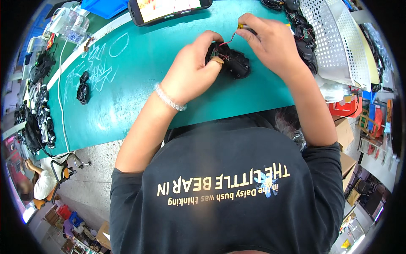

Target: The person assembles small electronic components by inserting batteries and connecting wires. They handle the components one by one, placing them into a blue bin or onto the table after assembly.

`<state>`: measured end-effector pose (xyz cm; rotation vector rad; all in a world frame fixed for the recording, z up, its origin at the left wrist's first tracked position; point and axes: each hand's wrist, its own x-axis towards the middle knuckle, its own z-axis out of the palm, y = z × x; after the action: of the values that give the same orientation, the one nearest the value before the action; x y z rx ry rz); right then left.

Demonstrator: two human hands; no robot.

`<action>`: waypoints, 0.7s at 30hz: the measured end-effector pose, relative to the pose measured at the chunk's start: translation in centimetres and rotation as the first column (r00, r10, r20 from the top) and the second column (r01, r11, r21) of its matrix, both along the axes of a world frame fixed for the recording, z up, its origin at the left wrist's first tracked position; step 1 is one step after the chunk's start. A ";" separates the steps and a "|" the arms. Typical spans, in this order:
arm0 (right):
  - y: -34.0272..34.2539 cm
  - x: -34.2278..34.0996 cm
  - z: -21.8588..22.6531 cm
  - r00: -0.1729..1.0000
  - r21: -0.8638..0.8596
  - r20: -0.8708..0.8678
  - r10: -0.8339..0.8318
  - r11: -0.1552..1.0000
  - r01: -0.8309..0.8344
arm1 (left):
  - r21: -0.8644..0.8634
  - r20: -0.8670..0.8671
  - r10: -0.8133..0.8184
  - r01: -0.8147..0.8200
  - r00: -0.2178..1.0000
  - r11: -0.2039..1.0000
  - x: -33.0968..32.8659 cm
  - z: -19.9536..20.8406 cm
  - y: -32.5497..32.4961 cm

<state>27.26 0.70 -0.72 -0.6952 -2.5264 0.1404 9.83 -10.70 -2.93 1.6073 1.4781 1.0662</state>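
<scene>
Black plastic makes up the part [237, 65] over the green table [139, 93], and the left hand [195, 63] has its thumb and fingers closed on it, while the right hand [270, 40] pinches a small piece [240, 26] with a yellow end, and a red wire [230, 41] runs from the part up to those fingers. It looks like the step is to work on the wired piece, so the next move seems to need soft hands and no hard tug. Farther out are a phone [136, 12] and a white basket [332, 38].
</scene>
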 end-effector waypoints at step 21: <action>-3.9 -4.4 -0.8 0.819 -0.715 -0.557 -0.142 0.584 -0.385 | 0.218 -0.224 0.102 -0.052 0.969 0.975 1.1 0.6 0.3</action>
<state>22.85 -3.16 -1.49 -0.6370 -1.8046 1.4279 10.94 -10.43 -2.37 1.8910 1.6379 1.1404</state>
